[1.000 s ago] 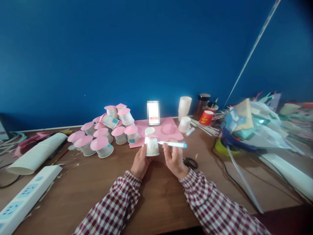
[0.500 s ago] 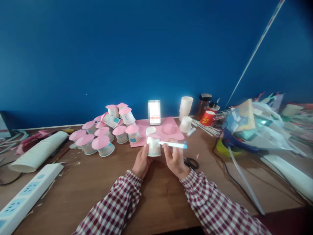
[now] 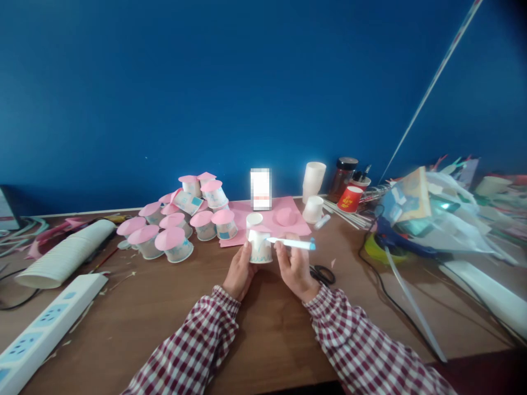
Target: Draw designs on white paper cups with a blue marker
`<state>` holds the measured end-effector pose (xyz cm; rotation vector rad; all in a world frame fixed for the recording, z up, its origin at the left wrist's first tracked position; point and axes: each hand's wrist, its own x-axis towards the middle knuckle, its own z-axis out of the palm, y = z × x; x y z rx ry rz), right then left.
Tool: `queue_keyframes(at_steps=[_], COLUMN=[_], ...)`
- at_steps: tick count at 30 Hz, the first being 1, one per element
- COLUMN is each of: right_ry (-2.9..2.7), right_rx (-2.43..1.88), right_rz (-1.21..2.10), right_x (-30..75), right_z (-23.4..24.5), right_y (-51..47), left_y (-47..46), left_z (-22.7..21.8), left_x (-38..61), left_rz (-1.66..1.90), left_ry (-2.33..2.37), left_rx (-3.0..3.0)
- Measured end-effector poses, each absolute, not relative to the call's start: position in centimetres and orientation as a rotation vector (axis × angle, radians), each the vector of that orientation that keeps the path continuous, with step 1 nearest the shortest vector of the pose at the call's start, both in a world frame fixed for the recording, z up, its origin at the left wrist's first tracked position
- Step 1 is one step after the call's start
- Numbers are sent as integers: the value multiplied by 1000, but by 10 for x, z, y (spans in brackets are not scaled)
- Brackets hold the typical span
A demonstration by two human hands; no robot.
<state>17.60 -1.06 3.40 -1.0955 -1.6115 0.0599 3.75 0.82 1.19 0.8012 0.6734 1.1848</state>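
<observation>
The counter (image 3: 272, 351) has a brown, wood-like surface, with small paper scraps scattered on it, and it stands against a plain blue wall (image 3: 247, 82). A thin pale strip (image 3: 432, 90) crosses the wall diagonally at the upper right. Pink paper (image 3: 298, 216) lies flat near the wall, in the middle.

In front of this paper, the left hand (image 3: 239, 269) holds a white paper cup (image 3: 261, 249) by its side, the wide rim down; a wavy blue line is drawn just above this rim. The right hand (image 3: 293, 269) holds a white marker (image 3: 290, 242) between its fingers, level, with the tip directed to the cup; whether it touches the wall of the cup, I cannot tell.

To the left, a group of cups with pink cone roofs (image 3: 170, 241) is gathered and partly piled. Further left are a stack of paper cups (image 3: 68, 255), lying on its side, and a white power strip (image 3: 49, 323). On the right are black-handled scissors (image 3: 323, 274), a dark-lidded jar (image 3: 343, 178) and a plastic bag (image 3: 457, 192).

Concerning writing, a red cup (image 3: 349, 198) carries yellow characters, too small to be read. The white rectangle (image 3: 261, 189) before the wall is pixelated, with a reddish line that is not legible.
</observation>
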Motion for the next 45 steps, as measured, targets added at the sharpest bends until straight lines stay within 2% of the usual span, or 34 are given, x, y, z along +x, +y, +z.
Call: queue_keyframes(at_steps=[13, 45], right_ry=[-1631, -1605], right_rx=[-1081, -1076], right_rz=[140, 106], right_x=[176, 176], right_z=[32, 33], right_y=[-10, -13], left_y=[7, 6], left_z=[15, 17], left_x=[39, 38], left_rz=[1191, 1197], left_ry=[638, 634], left_rx=[797, 802])
